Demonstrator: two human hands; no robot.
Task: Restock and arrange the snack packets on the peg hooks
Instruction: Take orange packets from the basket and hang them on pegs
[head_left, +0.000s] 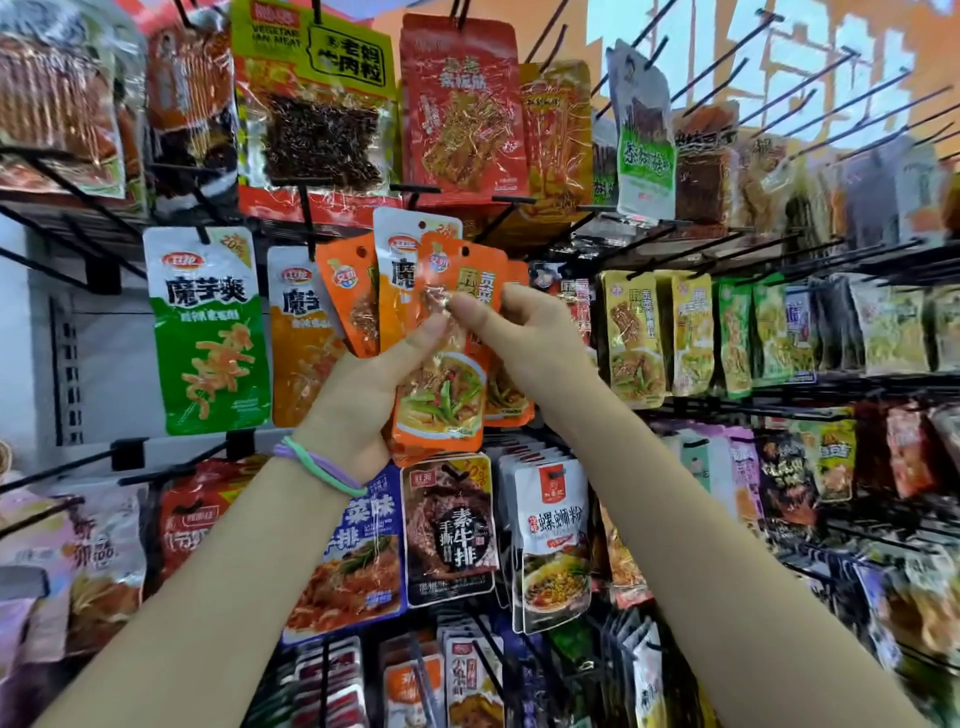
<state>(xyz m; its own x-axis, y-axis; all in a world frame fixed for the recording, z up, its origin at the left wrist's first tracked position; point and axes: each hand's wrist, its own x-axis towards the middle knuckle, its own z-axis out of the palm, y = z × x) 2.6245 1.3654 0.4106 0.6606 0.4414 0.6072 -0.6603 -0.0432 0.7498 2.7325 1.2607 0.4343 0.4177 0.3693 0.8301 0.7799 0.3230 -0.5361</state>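
My left hand (358, 395) grips a fanned bunch of several snack packets in front of the peg wall. The front one is an orange packet (441, 395) with a picture of green vegetables. Behind it fan out another orange packet (348, 296) and a white-and-orange packet (410, 249). My right hand (524, 332) pinches the front orange packet near its middle, thumb on its face. A black peg hook (306, 218) sticks out just left of the bunch, above a hanging white-and-orange packet (296, 332).
A green-and-white packet (208, 332) hangs at the left. Yellow packets (631, 338) and green ones fill pegs to the right. Red packets (460, 109) hang above, dark and white packets (553, 540) below. Bare black hooks (727, 57) jut out at the upper right.
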